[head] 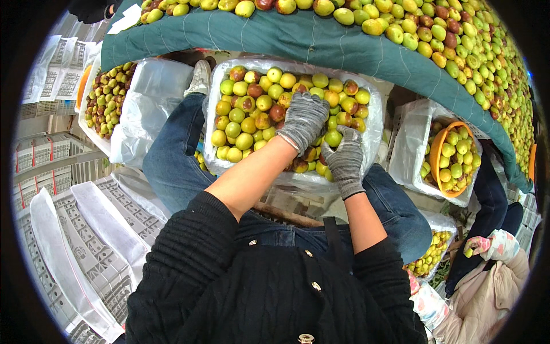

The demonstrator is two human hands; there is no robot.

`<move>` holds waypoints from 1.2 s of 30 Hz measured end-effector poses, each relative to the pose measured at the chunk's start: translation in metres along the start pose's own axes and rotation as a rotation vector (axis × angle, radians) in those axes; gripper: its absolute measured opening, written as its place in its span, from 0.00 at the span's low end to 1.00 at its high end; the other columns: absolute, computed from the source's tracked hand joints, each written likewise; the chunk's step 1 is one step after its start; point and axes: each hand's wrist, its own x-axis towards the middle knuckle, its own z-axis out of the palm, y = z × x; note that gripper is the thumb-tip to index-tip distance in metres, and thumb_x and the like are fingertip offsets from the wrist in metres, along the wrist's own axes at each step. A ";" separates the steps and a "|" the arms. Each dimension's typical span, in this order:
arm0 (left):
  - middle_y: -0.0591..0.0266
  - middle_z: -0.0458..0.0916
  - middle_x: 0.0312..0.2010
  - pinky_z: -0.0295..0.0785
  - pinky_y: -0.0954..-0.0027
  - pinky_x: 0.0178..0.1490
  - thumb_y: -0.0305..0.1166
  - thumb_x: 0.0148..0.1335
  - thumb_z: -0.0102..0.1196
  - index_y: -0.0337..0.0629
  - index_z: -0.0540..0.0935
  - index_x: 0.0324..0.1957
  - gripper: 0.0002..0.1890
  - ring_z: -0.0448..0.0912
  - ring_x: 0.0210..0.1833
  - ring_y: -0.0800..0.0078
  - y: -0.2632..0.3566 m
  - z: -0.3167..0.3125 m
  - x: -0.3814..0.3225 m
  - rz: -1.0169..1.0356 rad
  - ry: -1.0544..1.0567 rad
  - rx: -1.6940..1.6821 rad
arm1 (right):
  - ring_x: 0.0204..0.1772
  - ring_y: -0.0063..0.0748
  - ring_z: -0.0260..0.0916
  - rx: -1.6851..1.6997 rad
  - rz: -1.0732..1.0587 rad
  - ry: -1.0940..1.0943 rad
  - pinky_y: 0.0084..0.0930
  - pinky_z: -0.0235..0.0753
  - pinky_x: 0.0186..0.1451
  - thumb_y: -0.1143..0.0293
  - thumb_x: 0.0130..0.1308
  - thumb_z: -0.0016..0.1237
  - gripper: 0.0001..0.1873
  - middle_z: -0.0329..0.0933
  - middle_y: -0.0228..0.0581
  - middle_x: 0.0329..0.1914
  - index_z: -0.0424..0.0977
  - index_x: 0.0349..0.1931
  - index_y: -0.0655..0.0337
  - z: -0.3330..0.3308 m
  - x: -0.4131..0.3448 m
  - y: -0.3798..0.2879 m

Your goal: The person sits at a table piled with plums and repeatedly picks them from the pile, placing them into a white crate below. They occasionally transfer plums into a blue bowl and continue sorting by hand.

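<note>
Both my hands wear grey striped knit gloves and are at a white crate (373,103) lined with clear plastic and filled with green and reddish-brown jujubes (248,124). My left hand (306,121) lies palm down over the fruit right of the crate's middle, fingers curled; what is under them is hidden. Nearer the crate's front right, my right hand (346,157) has its thumb and fingers around a green jujube (333,138). The crate sits between my knees.
A green cloth edge (266,34) borders a big heap of jujubes (434,26) beyond the crate. Left stands another filled crate (107,101); right, a crate with an orange basket (437,159). Stacked grey crates (99,228) lie lower left. A co-worker's gloved hand (478,245) is lower right.
</note>
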 end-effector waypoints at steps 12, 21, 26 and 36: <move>0.53 0.80 0.35 0.71 0.57 0.46 0.43 0.41 0.65 0.42 0.79 0.43 0.25 0.77 0.40 0.55 -0.041 -0.021 -0.041 -0.332 0.424 -0.543 | 0.54 0.49 0.68 0.143 -0.196 0.214 0.39 0.68 0.59 0.70 0.51 0.59 0.24 0.68 0.52 0.51 0.67 0.49 0.61 0.002 0.016 -0.006; 0.57 0.77 0.35 0.65 0.55 0.51 0.43 0.37 0.65 0.48 0.78 0.43 0.27 0.74 0.41 0.56 -0.001 -0.014 -0.092 -0.104 0.214 -0.521 | 0.48 0.44 0.71 0.220 0.113 0.193 0.34 0.71 0.54 0.71 0.58 0.52 0.16 0.73 0.50 0.43 0.70 0.46 0.68 -0.011 -0.026 0.013; 0.59 0.76 0.42 0.59 0.54 0.57 0.43 0.42 0.65 0.49 0.77 0.46 0.26 0.72 0.49 0.60 0.021 -0.014 -0.055 -0.041 0.153 -0.325 | 0.50 0.50 0.71 0.428 0.197 0.149 0.37 0.68 0.58 0.71 0.59 0.51 0.18 0.74 0.51 0.45 0.70 0.49 0.65 -0.002 -0.029 0.028; 0.58 0.79 0.40 0.64 0.57 0.53 0.35 0.47 0.60 0.49 0.80 0.43 0.17 0.75 0.45 0.58 -0.046 -0.016 -0.120 -0.193 0.529 -0.399 | 0.54 0.40 0.73 0.168 0.105 0.026 0.30 0.69 0.60 0.73 0.61 0.50 0.18 0.75 0.47 0.50 0.71 0.52 0.67 -0.007 -0.016 0.023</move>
